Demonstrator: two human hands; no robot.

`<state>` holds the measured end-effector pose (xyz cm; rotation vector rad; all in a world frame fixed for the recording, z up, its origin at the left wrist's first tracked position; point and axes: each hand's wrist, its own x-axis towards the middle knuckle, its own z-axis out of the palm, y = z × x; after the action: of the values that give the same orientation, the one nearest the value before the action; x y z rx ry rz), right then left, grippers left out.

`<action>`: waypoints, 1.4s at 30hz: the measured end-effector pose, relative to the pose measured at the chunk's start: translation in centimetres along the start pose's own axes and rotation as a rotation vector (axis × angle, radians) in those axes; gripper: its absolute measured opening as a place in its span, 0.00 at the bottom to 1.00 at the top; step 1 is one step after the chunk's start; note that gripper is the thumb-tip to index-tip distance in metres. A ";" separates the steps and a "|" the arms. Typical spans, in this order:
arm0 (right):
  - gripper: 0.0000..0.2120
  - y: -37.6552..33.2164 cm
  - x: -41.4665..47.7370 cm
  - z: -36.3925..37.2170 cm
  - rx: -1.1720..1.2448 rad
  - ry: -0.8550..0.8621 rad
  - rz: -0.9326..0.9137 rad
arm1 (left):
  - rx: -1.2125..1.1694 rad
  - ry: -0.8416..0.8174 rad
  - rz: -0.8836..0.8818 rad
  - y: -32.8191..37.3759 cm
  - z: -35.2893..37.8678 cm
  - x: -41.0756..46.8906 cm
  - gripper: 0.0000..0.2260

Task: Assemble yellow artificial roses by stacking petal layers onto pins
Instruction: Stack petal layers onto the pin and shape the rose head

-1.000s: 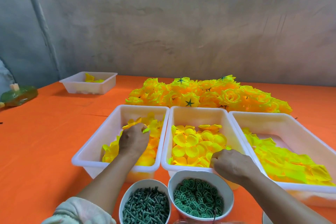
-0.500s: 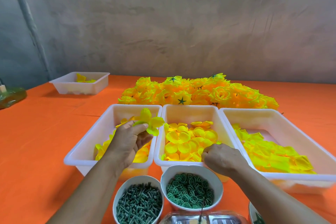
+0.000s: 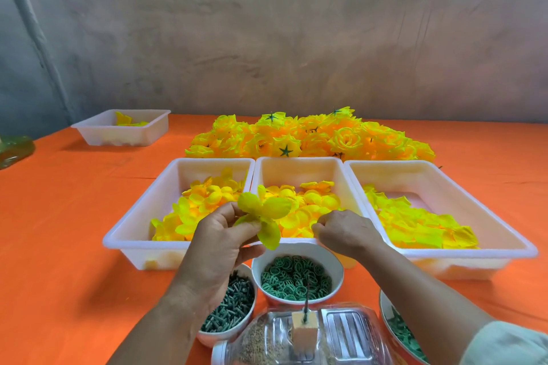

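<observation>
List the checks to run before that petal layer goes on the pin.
1. Petal layer gripped: ok, the left hand pinches it.
2. Pin upright in its block: ok, and it is bare.
3. Right hand free to help: cannot tell; its fingers curl at the middle tray's near rim and what they hold is hidden.
4. Layer's centre hole lined up with the pin: cannot tell.
5. Ring bowl stocked: ok.
</observation>
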<state>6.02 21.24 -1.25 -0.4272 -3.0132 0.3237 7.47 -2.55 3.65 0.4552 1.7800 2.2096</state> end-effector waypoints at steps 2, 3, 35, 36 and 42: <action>0.15 0.1 0.0 0.1 -0.007 0.002 0.001 | 0.125 0.070 0.111 -0.3 0.4 -0.5 0.08; 0.15 0.1 -0.1 0.1 -0.012 0.003 0.000 | 0.205 0.111 0.186 -0.4 0.5 -0.8 0.04; 0.25 -3.3 -8.7 -8.8 1.175 -0.271 -0.190 | -0.012 -0.117 0.053 1.4 2.8 -5.2 0.11; 0.26 -3.5 -9.6 -9.1 1.188 -0.306 -0.207 | -0.012 -0.112 0.060 1.5 2.9 -5.2 0.11; 0.23 -3.9 -12.9 -9.9 1.194 -0.312 -0.251 | 0.066 -0.089 0.098 1.7 3.4 -5.8 0.09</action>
<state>18.41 15.86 8.59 0.1292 -2.4139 2.0696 14.11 -2.10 5.53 0.6583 1.8243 2.1628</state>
